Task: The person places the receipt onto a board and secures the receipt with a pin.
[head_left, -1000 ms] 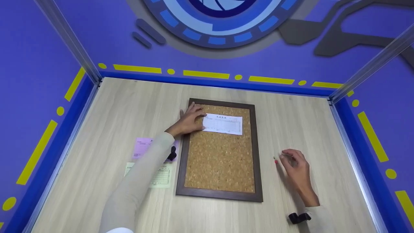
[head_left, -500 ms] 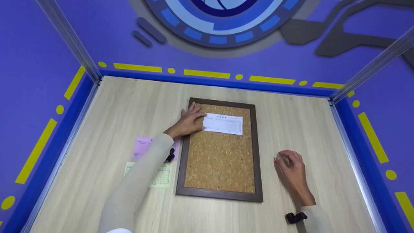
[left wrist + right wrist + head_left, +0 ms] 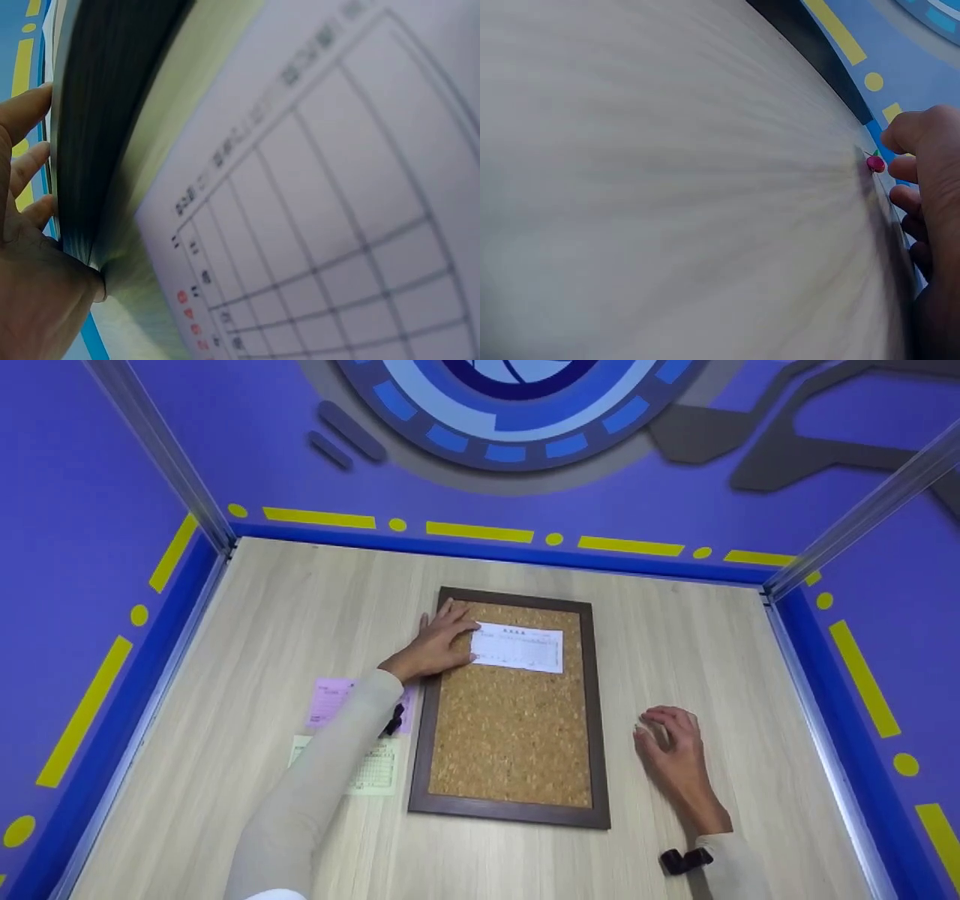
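Note:
A brown-framed cork board (image 3: 510, 735) lies flat on the table. On its upper part is a white printed slip (image 3: 521, 649). My left hand (image 3: 435, 645) rests over the board's upper left frame, thumb and a fingertip spread onto the slip's left edge. To the right of the board, my right hand (image 3: 679, 750) is low over the table, its fingers loosely bent. In the right wrist view a red push pin (image 3: 876, 163) and a bit of green behind it show at the fingertips. From the head view, the fingers mostly hide the pin.
Left of the board lie a purple printed slip (image 3: 330, 701) and a pale green one (image 3: 379, 772), both partly covered by the left forearm. Blue panels (image 3: 487, 510) with yellow marks wall the wood-grain table (image 3: 315, 607) at the back and sides.
My right hand has shifted slightly left to the red push pin, and its fingers now cover it in the head view. The left hand and the white slip stay where they were.

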Demonstrator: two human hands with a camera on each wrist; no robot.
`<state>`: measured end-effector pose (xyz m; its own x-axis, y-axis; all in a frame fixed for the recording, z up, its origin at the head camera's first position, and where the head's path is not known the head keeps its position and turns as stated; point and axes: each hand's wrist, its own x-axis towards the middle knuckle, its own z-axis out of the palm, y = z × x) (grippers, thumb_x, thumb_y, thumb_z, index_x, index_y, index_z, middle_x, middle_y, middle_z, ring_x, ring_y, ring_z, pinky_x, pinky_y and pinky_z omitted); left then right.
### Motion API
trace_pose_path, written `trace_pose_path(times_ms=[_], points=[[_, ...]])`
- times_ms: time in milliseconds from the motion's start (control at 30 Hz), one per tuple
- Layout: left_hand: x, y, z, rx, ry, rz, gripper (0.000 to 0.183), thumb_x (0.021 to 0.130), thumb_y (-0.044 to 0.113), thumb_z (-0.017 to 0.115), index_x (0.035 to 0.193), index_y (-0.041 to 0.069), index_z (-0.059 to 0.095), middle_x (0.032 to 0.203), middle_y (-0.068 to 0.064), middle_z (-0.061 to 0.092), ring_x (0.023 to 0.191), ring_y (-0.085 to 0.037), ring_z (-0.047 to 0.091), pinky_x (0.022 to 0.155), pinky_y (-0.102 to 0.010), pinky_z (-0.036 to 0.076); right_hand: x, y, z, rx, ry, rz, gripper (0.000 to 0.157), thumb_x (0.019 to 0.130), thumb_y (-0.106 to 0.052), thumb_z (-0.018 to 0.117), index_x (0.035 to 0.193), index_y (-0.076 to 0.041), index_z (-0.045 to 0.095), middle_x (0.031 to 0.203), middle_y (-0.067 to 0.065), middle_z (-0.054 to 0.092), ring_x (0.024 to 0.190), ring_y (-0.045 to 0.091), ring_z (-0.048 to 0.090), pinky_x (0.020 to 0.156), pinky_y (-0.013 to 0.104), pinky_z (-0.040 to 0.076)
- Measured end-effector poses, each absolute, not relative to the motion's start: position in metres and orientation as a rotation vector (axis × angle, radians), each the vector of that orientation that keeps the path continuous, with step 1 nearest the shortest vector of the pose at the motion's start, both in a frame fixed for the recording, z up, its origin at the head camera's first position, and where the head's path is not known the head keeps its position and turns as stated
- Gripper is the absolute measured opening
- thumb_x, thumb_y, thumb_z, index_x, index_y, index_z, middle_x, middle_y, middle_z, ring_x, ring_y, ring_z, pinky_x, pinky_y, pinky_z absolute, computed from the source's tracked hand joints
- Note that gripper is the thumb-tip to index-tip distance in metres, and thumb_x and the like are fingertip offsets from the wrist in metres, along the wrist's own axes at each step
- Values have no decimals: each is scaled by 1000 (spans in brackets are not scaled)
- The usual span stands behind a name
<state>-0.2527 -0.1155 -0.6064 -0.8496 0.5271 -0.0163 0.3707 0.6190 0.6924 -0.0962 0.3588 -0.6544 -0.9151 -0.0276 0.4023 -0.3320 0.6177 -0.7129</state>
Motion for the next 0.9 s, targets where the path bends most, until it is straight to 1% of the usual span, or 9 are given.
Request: trace_pose_path(times_ms=[167,233,400,633,900], points=[[-253,-115,-607,760,2635,1018,64,103,36,75,158,10,57,182,-16,24,170,-42,0,128,-79,-3,-106,362,-658,461,-2431,1122,26,83,13,84,107,5,79,117,23,70,119,40,55,110,25,30],[-253,-115,-607,757,2629,1002,64,104,37,74,159,11,56,182,-16,23,170,-41,-1,128,-78,-3,-109,363,-659,504,-2410,1122,25,82,13,83,106,5,79,117,24,70,117,42,55,109,27,30],[-253,-118,-606,737,2630,983,64,104,37,74,160,13,56,183,-13,21,171,-39,-3,129,-76,-3,-114,363,-664,541,-2399,1147,23,82,12,80,103,4,79,118,26,70,119,43,54,111,25,29],[-252,-119,-606,726,2625,991,63,103,36,74,159,13,56,183,-13,21,171,-38,-4,129,-75,-5,-112,364,-666,534,-2424,1125,21,83,9,80,103,5,78,120,28,69,121,45,52,114,25,25],[-251,-118,-606,719,2620,999,64,103,36,73,161,14,55,183,-13,21,171,-37,-5,130,-74,-6,-109,364,-662,488,-2413,1201,22,87,14,78,104,1,81,122,25,70,124,40,54,111,21,30]])
